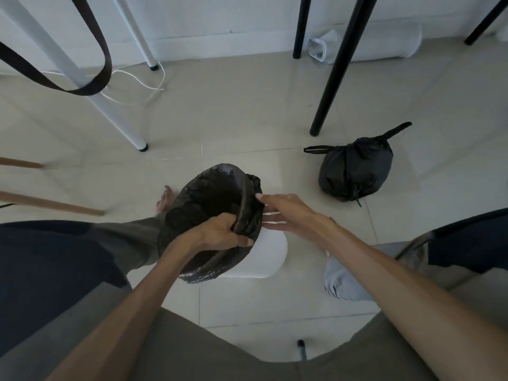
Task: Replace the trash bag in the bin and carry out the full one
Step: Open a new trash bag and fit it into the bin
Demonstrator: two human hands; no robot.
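A small white bin (268, 257) stands on the tiled floor between my knees, lined with a fresh black trash bag (209, 204) folded over its rim. My left hand (222, 232) grips the bag's edge at the near right of the rim. My right hand (286, 213) lies flat against the bag's outer fold and the bin's side, fingers spread. The full black bag (354, 171), tied shut with its handles sticking out, sits on the floor to the right, apart from both hands.
Black table legs (332, 78) rise behind the full bag; white legs (121, 125) and a white cable (143, 83) stand at the left. A brown strap (101, 50) hangs top left. Wooden legs (55, 204) are at the left, grey cloth (341, 279) by my right knee.
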